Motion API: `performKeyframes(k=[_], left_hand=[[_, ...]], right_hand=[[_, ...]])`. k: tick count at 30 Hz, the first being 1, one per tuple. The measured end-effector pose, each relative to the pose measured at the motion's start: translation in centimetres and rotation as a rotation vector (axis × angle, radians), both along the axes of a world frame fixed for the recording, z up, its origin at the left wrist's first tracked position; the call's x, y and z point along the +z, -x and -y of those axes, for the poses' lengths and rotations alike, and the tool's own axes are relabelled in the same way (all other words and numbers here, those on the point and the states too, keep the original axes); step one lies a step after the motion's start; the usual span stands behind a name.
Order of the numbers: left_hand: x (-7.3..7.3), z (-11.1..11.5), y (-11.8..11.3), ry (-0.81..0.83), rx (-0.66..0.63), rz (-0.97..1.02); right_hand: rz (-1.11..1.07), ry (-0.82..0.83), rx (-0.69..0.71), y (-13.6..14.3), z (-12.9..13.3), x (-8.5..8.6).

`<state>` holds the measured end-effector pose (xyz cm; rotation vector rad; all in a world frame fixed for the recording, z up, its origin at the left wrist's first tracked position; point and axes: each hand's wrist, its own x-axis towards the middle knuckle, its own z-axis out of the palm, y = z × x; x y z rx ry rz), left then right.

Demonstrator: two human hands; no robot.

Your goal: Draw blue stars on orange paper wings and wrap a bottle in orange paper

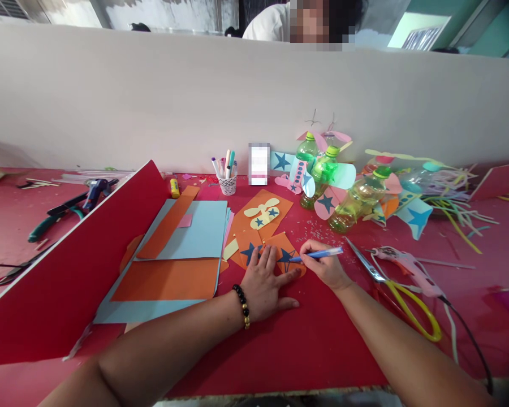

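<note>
Fingers (pixel 271 261) splayed, left hand (pixel 258 287) apparently flat

No legible text, label, brand or number, upright screen (pixel 258 164) (blurred into blocks), unreadable

blue pen (pixel 328 252) | slanted, tip at star (pixel 286 256) | orange paper cutouts (pixel 283 242) | flat, adjacent, right one's dark-blue star part-filled

Red tabletop (pixel 318 350) — on it, left to right: stacked paper sheets (pixel 201 229), a cup (pixel 227 186) of pens (pixel 228 164), star-marked orange cutouts (pixel 275 239), plastic bottles (pixel 356 203), yellow-handled scissors (pixel 367 264), a pink glue gun (pixel 411 270).
</note>
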<state>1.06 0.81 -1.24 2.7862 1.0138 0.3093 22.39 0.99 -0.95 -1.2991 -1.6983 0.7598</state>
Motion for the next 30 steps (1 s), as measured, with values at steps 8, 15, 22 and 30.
performKeyframes(k=[8, 15, 22, 30], left_hand=[[-0.34, -0.03, 0.03, 0.001, 0.002, 0.008], [-0.3, -0.02, 0.11, 0.0, -0.001, 0.011], [-0.32, -0.08, 0.11, 0.01, -0.003, 0.011], [-0.18, -0.02, 0.1, 0.019, -0.004, 0.01]], right_hand=[[-0.013, 0.009, 0.005, -0.05, 0.1, 0.05], [-0.018, 0.008, 0.009, 0.01, 0.08, 0.11], [-0.022, -0.007, 0.012, -0.05, 0.09, 0.01], [-0.035, -0.003, 0.014, -0.12, 0.14, 0.16]])
